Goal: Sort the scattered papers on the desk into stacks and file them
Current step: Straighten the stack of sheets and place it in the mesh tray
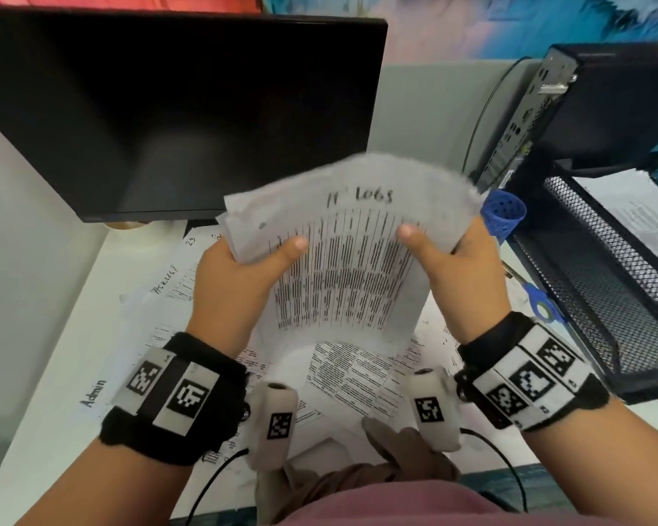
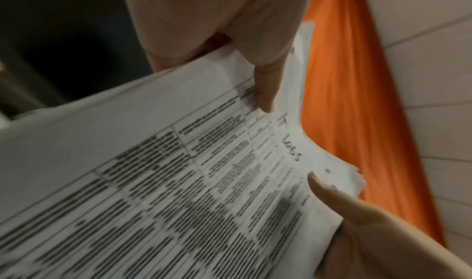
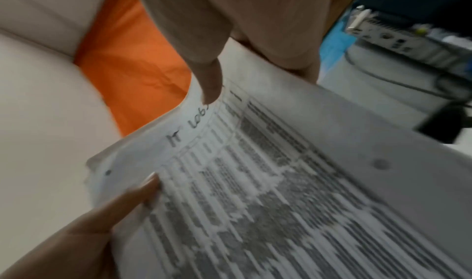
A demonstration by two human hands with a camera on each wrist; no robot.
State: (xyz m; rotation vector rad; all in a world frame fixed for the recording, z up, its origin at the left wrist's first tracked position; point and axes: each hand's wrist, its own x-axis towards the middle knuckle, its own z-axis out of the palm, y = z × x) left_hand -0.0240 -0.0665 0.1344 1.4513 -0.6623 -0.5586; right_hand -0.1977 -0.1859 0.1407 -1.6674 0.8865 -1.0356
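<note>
Our white desk [image 1: 54,336] carries everything, with a black monitor [image 1: 160,115] standing along its far edge and a black computer case [image 1: 604,104] at its far right corner. Below that case, along the right edge, sits a black mesh tray [image 1: 601,282] with a printed sheet in its upper tier. Loose papers [image 1: 358,377] lie scattered across the middle of the desk toward its near edge, one at the left marked "Admin". We hold a stack of papers [image 1: 342,260] up off the desk, in front of the monitor, bowed between our hands, its top sheet a printed table headed "IT LOGS" by hand. Our left hand [image 1: 236,282] grips the stack's left edge, thumb pressed on top and fingers curled beneath; our right hand [image 1: 460,275] clamps the right edge the same way. A blue perforated cup [image 1: 504,214] stands just beyond the right hand, and blue-handled scissors [image 1: 540,301] lie near the tray's front.
</note>
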